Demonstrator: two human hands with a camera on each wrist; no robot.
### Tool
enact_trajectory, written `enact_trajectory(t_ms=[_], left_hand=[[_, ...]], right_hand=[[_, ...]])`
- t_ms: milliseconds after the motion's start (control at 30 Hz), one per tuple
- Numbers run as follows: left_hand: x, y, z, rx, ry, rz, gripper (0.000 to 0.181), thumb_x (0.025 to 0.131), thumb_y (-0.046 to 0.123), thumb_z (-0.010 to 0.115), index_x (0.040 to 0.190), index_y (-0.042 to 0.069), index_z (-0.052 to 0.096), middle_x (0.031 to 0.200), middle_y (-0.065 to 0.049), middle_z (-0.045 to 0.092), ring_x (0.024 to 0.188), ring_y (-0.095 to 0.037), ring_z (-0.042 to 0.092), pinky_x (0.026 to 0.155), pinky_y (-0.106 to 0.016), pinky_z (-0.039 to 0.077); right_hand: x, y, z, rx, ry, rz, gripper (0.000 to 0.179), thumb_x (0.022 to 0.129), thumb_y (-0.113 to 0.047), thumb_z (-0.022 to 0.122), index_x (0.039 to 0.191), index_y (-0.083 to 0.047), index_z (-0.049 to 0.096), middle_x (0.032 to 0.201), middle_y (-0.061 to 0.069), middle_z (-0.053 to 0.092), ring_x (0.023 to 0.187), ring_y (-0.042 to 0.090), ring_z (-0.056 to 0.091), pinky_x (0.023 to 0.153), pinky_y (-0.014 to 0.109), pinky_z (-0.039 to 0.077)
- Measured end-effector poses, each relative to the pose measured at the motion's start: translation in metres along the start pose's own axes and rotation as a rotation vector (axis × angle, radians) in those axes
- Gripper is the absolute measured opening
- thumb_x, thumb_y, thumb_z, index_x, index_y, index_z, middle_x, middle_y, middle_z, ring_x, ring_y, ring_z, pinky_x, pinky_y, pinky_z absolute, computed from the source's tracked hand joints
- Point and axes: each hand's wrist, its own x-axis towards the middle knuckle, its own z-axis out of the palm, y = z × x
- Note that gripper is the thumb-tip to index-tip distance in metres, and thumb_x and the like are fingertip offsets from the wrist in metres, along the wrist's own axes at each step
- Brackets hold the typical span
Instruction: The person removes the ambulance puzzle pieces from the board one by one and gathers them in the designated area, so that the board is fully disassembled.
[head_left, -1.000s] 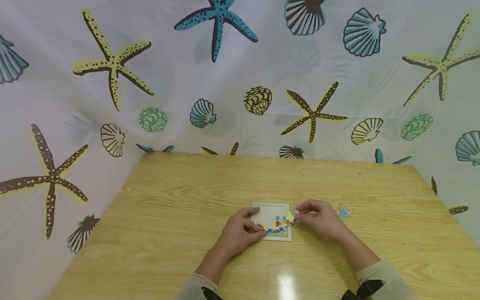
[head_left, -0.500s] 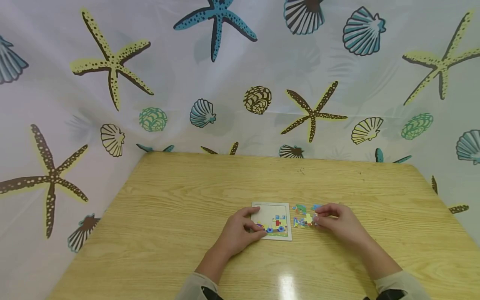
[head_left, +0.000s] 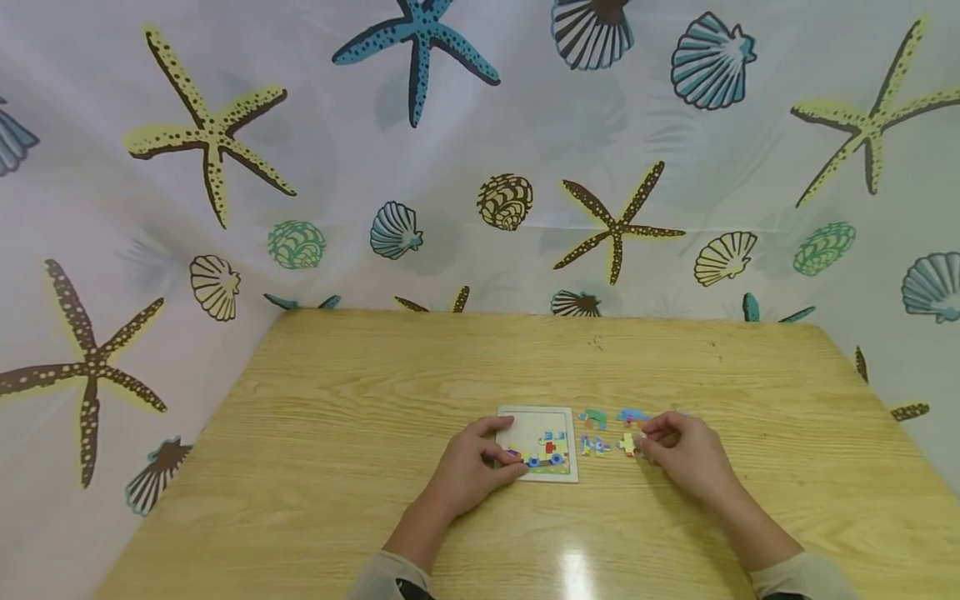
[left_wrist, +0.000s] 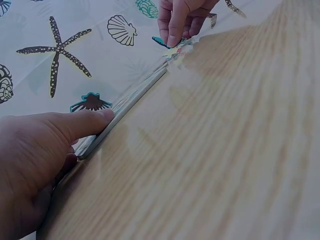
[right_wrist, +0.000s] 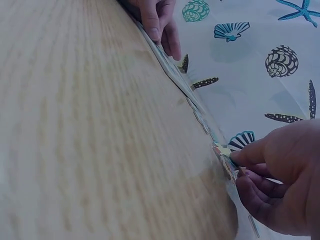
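Observation:
A small square puzzle board (head_left: 534, 420) with a pale frame lies on the table, its lower part filled with colourful pieces. My left hand (head_left: 477, 460) holds the board by its left side; in the left wrist view the thumb of that left hand (left_wrist: 45, 145) lies along the near edge. To the board's right, my right hand (head_left: 686, 450) pinches a yellow puzzle piece (head_left: 626, 444) between thumb and fingertips, low over the table. The same piece (right_wrist: 223, 150) shows at the fingertips in the right wrist view. Its right end is hidden by the fingers.
Loose puzzle pieces lie between the board and my right hand: a green one (head_left: 595, 418), a blue one (head_left: 632, 415) and a multicoloured one (head_left: 596, 446). The wooden table (head_left: 360, 400) meets a hanging cloth (head_left: 450, 167) printed with starfish and shells at its back and sides.
My right hand has moved right, away from the board's edge, carrying the yellow puzzle piece and uncovering the loose pieces. The left hand stays on the board. The head view has shifted slightly.

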Motion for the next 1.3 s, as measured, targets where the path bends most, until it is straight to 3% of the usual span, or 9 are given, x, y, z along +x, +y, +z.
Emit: enact_trajectory(t_ms=[167,300,400,633,767,867,1033,1300], left_hand=[[0.000,0.000,0.001,0.000,-0.002,0.004,0.015,0.078,0.020,0.086,0.069,0.016,0.076,0.141,-0.002,0.059,0.139,-0.032,0.046,0.115,-0.047,0.037],[0.000,0.001,0.000,0.008,-0.002,0.001,0.016,0.078,0.020,0.086,0.068,0.016,0.075,0.141,-0.002,0.059,0.140,-0.032,0.046,0.116,-0.048,0.036],[0.000,0.002,-0.002,0.011,0.001,0.002,0.015,0.078,0.020,0.086,0.069,0.015,0.075,0.141,-0.003,0.059,0.140,-0.032,0.046,0.117,-0.049,0.035],[-0.001,0.003,-0.003,-0.007,-0.002,0.001,0.015,0.079,0.018,0.086,0.069,0.014,0.075,0.141,-0.003,0.059,0.140,-0.032,0.045,0.117,-0.048,0.035],[-0.002,0.002,-0.004,-0.012,-0.009,0.010,0.015,0.079,0.019,0.085,0.070,0.013,0.075,0.140,-0.004,0.059,0.139,-0.033,0.046,0.116,-0.048,0.037],[-0.003,0.002,-0.003,-0.011,-0.010,0.005,0.015,0.079,0.019,0.085,0.069,0.014,0.076,0.140,-0.004,0.059,0.138,-0.032,0.047,0.115,-0.048,0.038],[-0.003,0.002,-0.003,-0.011,-0.014,0.010,0.015,0.080,0.021,0.085,0.070,0.014,0.076,0.140,-0.003,0.059,0.137,-0.031,0.048,0.114,-0.049,0.038],[-0.002,0.002,-0.003,-0.008,-0.015,0.026,0.015,0.080,0.022,0.085,0.070,0.014,0.077,0.139,-0.004,0.060,0.137,-0.032,0.048,0.114,-0.050,0.039]], right_hand=[[-0.001,-0.006,0.003,-0.136,0.050,-0.041,0.019,0.091,-0.018,0.072,0.102,-0.003,0.069,0.095,0.007,0.072,0.083,0.017,0.066,0.073,0.034,0.056],[0.003,-0.012,0.007,-0.151,0.047,-0.092,0.018,0.091,-0.018,0.073,0.102,-0.004,0.070,0.091,0.006,0.072,0.080,0.016,0.067,0.072,0.033,0.057],[0.009,-0.021,0.012,-0.080,-0.019,-0.110,0.020,0.091,-0.019,0.073,0.105,-0.004,0.071,0.087,0.004,0.070,0.076,0.014,0.064,0.067,0.028,0.054],[0.023,-0.041,0.030,0.196,-0.276,-0.058,0.032,0.093,-0.019,0.071,0.116,0.002,0.069,0.086,0.007,0.066,0.068,0.016,0.062,0.062,0.026,0.055],[0.029,-0.051,0.039,0.256,-0.330,-0.028,0.031,0.095,-0.018,0.069,0.117,0.004,0.068,0.089,0.010,0.067,0.070,0.014,0.060,0.064,0.026,0.056],[0.033,-0.057,0.045,0.289,-0.356,-0.044,0.033,0.096,-0.016,0.067,0.121,0.005,0.066,0.098,0.015,0.070,0.080,0.016,0.066,0.071,0.029,0.059],[0.039,-0.059,0.053,0.202,-0.359,-0.141,0.037,0.089,-0.011,0.074,0.122,0.003,0.065,0.109,0.016,0.070,0.094,0.020,0.069,0.079,0.031,0.058],[0.041,-0.064,0.058,0.057,-0.332,-0.195,0.039,0.080,-0.008,0.083,0.114,0.001,0.068,0.098,0.009,0.071,0.081,0.014,0.068,0.074,0.028,0.056]])
